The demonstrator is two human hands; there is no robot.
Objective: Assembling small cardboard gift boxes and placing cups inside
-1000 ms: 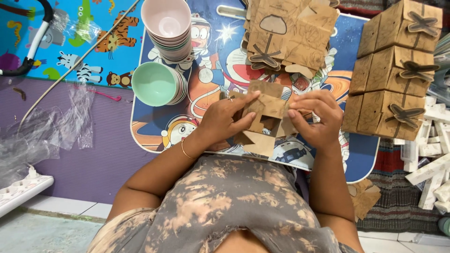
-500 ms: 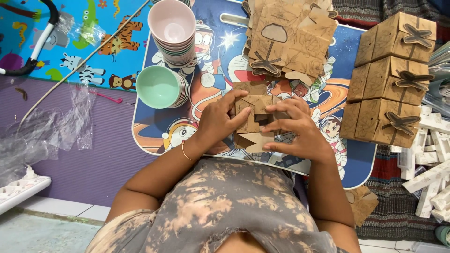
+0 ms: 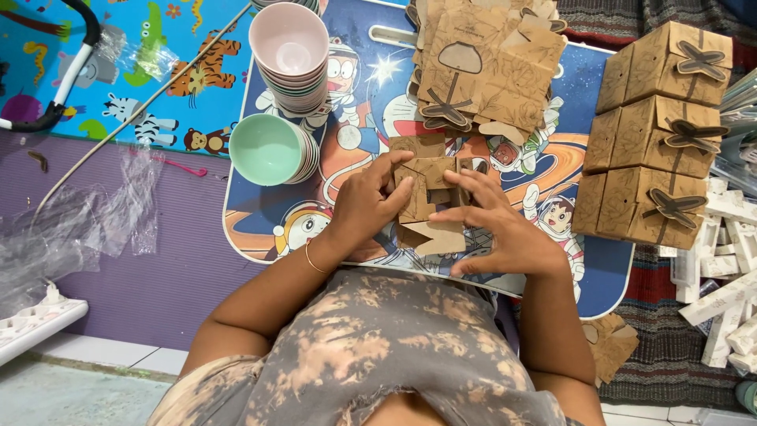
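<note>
I held a half-folded brown cardboard box over the middle of the cartoon-printed lap table, its long axis running from me toward the table's far edge, one loose flap pointing back at my chest. My left hand gripped its left side with fingers curled over the top panel; my right hand cupped the right side, fingers spread across the front. Little bare table showed around my hands. Beyond the box, at the table's far edge, lay a heap of flat brown box blanks. Left of that heap stood a stack of pink bowls, with a stack of mint-green bowls nearer me. On the table's right end sat three finished brown boxes in a row, each closed with a dark X-shaped tab.
</note>
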